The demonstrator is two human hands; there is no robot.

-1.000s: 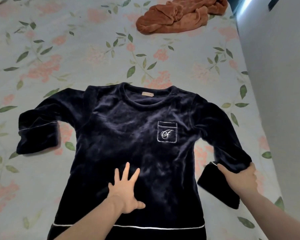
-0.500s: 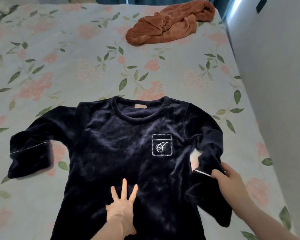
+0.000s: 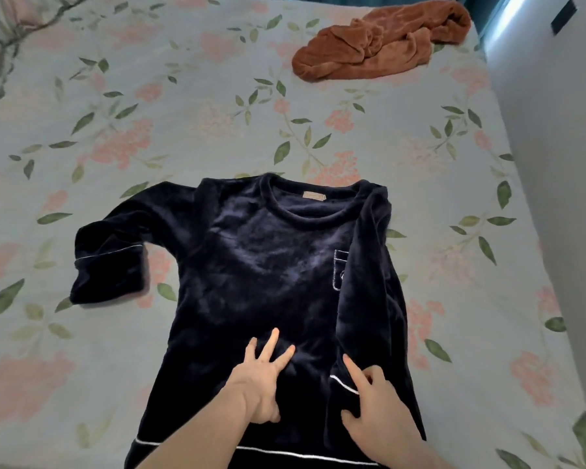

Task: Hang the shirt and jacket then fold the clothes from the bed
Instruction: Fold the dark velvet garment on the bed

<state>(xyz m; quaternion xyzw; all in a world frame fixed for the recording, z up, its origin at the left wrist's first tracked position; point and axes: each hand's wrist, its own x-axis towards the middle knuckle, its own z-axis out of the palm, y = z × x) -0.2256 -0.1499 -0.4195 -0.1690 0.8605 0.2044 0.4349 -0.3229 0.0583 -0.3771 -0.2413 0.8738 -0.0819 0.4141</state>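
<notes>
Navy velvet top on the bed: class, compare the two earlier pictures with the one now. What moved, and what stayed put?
The right hand carried the top's right sleeve from out at the side inward, laying it lengthwise over the navy velvet top and half covering the chest pocket; it still holds the cuff. The left hand stayed pressed flat on the front. The left sleeve and the rust-orange garment stayed as they were.

No legible text — neck label point(image 3: 313, 196) on navy top point(image 3: 261, 265) too blurred.
</notes>
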